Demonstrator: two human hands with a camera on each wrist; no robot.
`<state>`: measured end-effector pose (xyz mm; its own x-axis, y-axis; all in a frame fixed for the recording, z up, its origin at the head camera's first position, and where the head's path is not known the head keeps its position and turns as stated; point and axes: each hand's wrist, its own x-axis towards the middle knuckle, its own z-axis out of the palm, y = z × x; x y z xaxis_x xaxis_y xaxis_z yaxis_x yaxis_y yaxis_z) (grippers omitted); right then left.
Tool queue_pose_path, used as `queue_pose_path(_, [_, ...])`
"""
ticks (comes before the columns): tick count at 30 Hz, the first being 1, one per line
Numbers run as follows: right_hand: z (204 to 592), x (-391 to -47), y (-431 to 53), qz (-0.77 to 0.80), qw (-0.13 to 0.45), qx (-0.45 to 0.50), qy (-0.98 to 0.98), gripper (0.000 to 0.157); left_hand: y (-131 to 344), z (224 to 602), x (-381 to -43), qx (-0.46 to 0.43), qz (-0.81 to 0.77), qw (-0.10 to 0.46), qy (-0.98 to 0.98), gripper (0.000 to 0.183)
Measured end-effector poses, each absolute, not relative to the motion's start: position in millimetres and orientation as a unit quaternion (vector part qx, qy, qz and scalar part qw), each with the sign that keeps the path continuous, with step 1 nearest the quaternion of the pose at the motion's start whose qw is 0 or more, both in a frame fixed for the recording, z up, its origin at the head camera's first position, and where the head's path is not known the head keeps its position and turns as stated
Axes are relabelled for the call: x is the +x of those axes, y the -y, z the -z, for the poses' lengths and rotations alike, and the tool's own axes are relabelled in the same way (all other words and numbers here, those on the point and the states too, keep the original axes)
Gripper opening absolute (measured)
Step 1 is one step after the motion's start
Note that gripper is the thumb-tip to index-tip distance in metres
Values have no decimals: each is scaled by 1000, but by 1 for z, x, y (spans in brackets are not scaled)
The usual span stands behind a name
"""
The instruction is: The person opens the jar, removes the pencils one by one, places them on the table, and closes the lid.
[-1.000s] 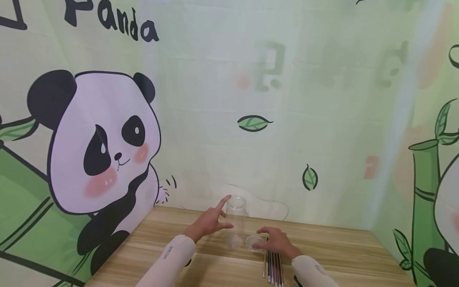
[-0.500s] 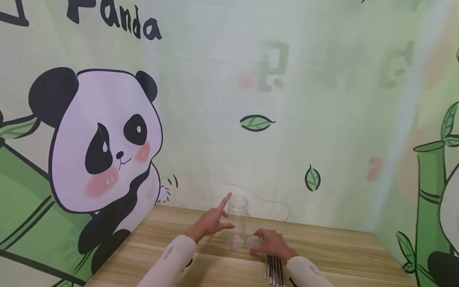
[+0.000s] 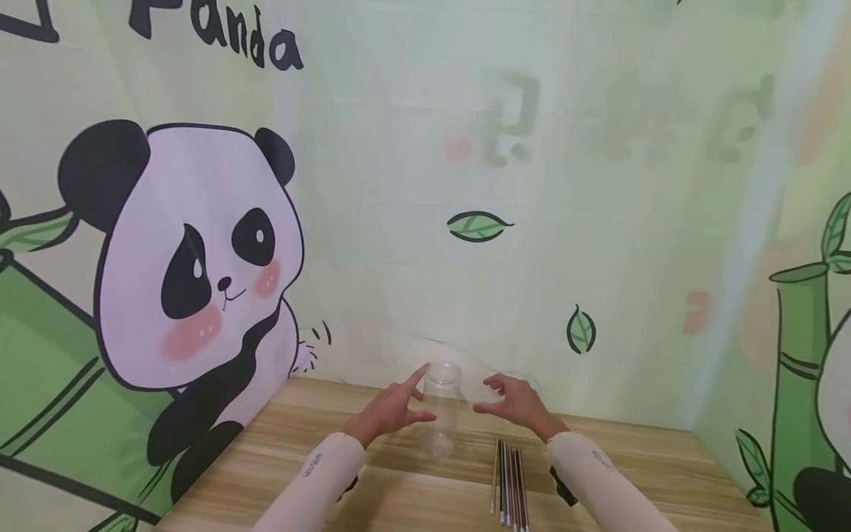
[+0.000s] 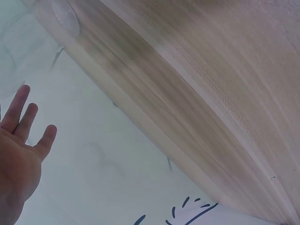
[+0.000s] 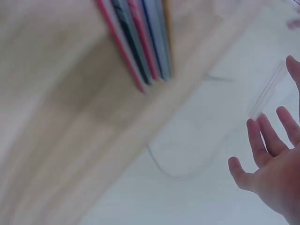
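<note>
A tall clear jar [image 3: 442, 432] stands upright on the wooden table, its top uncovered; its base [image 4: 66, 18] shows at the upper edge of the left wrist view. My left hand [image 3: 392, 408] is at the jar's left side, index finger straight up near the rim and thumb across its front. Whether those fingers press on the jar cannot be told. My right hand [image 3: 521, 400] is raised to the right of the jar. In the right wrist view its fingertips hold a clear round lid [image 5: 268, 91], seen edge-on; from the head the lid is hard to make out.
Several pencils [image 3: 510, 484] lie side by side on the table [image 3: 625, 473], below and left of my right forearm. Behind the jar hangs a panda-printed cloth wall [image 3: 372, 295], with a thin cord [image 3: 465, 347] against it.
My right hand has closed on the lid at the table and lifted it up beside the jar's upper part. The left hand and the jar have stayed nearly still.
</note>
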<state>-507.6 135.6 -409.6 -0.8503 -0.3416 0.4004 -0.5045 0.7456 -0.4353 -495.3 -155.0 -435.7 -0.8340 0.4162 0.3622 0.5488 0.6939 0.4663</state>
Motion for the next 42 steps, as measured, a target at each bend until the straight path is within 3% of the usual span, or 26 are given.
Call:
queue_pose_path(7, [358,-514,-136,-288,157,241,914,62,154,434,-493,-256,299,102,913,97])
queue_pose_path(14, [333,-513,-121,-293,144,271,906,62,154,435,-494,-255,298,102,914,97])
queue_pose_path(32, [340,-508,-73,-291,94,334,891,52,154,436,-493,-263,290,115,913,96])
queue_pose_path(42, [352,-504,-71,-308,107,327,887,53,155,438,-492,-248,304,106,914,95])
